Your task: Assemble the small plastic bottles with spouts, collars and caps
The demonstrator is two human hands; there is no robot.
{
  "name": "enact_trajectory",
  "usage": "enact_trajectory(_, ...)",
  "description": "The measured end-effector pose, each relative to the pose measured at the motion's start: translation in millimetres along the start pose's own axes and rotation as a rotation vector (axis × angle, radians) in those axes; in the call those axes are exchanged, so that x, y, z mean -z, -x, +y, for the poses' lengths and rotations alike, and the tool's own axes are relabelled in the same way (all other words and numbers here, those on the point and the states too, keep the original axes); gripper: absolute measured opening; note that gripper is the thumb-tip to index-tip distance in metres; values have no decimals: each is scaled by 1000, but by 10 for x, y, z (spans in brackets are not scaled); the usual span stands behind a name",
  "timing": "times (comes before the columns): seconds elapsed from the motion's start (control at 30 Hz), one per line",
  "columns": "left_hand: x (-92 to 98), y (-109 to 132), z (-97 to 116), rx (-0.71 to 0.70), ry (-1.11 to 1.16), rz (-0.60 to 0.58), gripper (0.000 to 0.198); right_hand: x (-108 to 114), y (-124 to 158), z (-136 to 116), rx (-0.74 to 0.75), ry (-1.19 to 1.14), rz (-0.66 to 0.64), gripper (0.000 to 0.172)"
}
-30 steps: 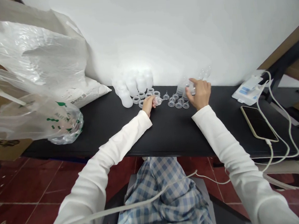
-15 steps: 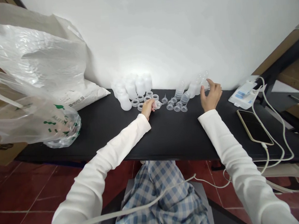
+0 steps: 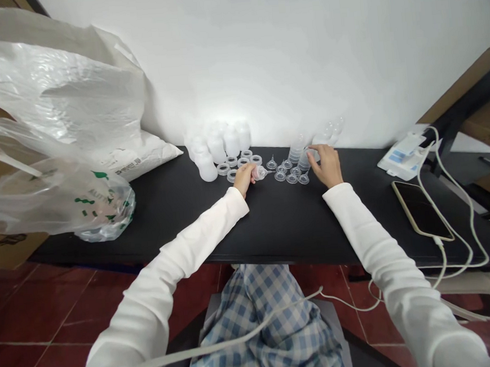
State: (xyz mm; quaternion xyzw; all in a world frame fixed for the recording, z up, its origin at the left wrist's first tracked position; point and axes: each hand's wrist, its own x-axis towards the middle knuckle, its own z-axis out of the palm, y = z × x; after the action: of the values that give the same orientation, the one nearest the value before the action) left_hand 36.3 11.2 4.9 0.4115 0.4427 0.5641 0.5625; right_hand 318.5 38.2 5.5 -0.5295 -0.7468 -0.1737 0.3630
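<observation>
My left hand (image 3: 245,180) is closed around a small ring-shaped piece with a clear pointed tip (image 3: 259,173), tip facing right. White translucent rings (image 3: 222,169) lie just behind it, with translucent squeeze bottles (image 3: 206,167) standing farther back. To its right are several clear flanged pieces with thin spouts (image 3: 291,177) on the table. My right hand (image 3: 327,164) is at the clear domed caps (image 3: 305,158), thumb and forefinger apart beside the nearest one. Whether the fingertips touch that cap is hard to see.
A large white plastic sack (image 3: 63,90) and a clear bag with green print (image 3: 102,200) stand at the left. At the right are a phone (image 3: 422,210), white cables (image 3: 461,189) and a white power strip (image 3: 402,157). A white wall rises behind the black table (image 3: 274,226).
My right hand has moved left and slightly nearer, from the rear clear caps to the front ones. My left hand stays in place, holding the same piece.
</observation>
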Motion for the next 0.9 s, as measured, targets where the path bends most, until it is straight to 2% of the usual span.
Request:
enact_trajectory(0.13,-11,15,6,-2,-18,0,36,72,-7,-84,-25,19,43,44)
enact_trajectory(0.23,-38,56,15,-38,-61,-39,36,117,3,-275,2,8,73,45)
enact_trajectory(0.4,-109,153,43,-137,-108,-134,27,87,49,-781,302,-51,-94,41)
enact_trajectory(0.47,-125,180,47,-202,-110,-170,26,49,68,-913,344,-87,-139,42)
enact_trajectory(0.57,-122,186,20,-301,-143,-174,26,1,98,-971,338,-192,-161,41)
enact_trajectory(0.67,-107,161,-38,-327,-148,-144,26,-33,133,-955,292,-334,-142,37)
enact_trajectory(0.73,-98,146,-73,-319,-129,-200,34,-57,155,-960,243,-449,-117,35)
enact_trajectory(0.83,-87,153,-98,-345,-159,-344,51,-94,183,-1005,176,-613,-97,34)
enact_trajectory(0.9,-83,180,-97,-347,-225,-379,54,-113,200,-1045,146,-677,-95,32)
